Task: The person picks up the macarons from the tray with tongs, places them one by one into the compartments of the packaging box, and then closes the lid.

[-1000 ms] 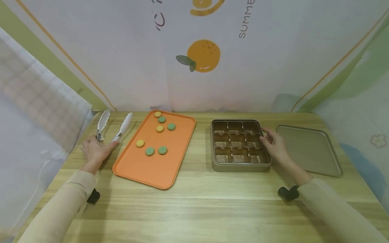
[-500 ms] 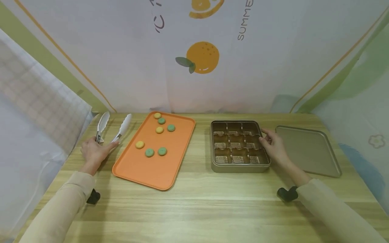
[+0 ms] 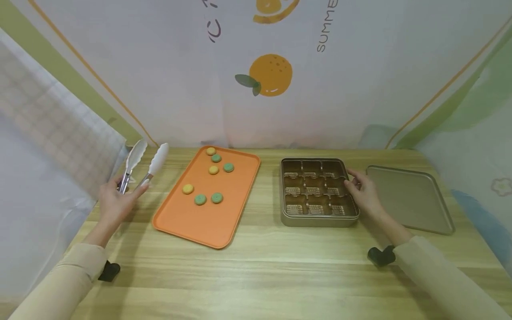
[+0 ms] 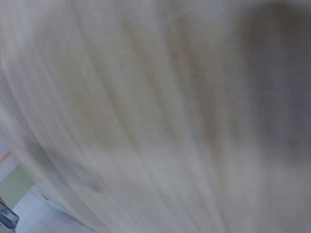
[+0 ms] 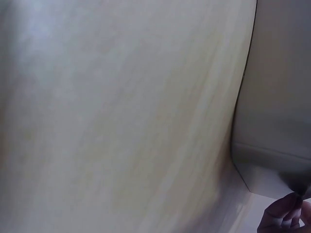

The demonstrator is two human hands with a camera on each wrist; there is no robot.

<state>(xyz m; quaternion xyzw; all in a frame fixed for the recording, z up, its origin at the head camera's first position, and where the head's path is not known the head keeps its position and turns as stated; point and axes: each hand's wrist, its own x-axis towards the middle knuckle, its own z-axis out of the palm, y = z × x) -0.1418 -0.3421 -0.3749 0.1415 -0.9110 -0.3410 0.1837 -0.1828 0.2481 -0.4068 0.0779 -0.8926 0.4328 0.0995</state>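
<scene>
In the head view my left hand [image 3: 116, 202] holds a pair of metal tongs [image 3: 127, 175] by the arms, over the table left of an orange tray [image 3: 208, 226]. The white scalloped tips of the tongs stand apart and point away from me. Several small round cookies lie on the tray, some yellow [image 3: 188, 189] and some green [image 3: 217, 198]. My right hand [image 3: 366, 195] grips the right side of a square metal tin [image 3: 320, 221], with the thumb at its rim. A brown divided insert [image 3: 314, 186] fills the tin. The right wrist view shows curled fingers [image 5: 282, 213] against the tin's wall [image 5: 277, 97].
A flat gold-brown lid [image 3: 412, 200] lies right of the tin, beyond my right hand. The wooden table [image 3: 256, 275] meets a printed cloth backdrop [image 3: 180, 89] at its far edge. Much of the left wrist view is blurred.
My left hand has lifted the tongs off the table and moved slightly left, and their tips have drawn closer together. The right hand and the tin have stayed in place.
</scene>
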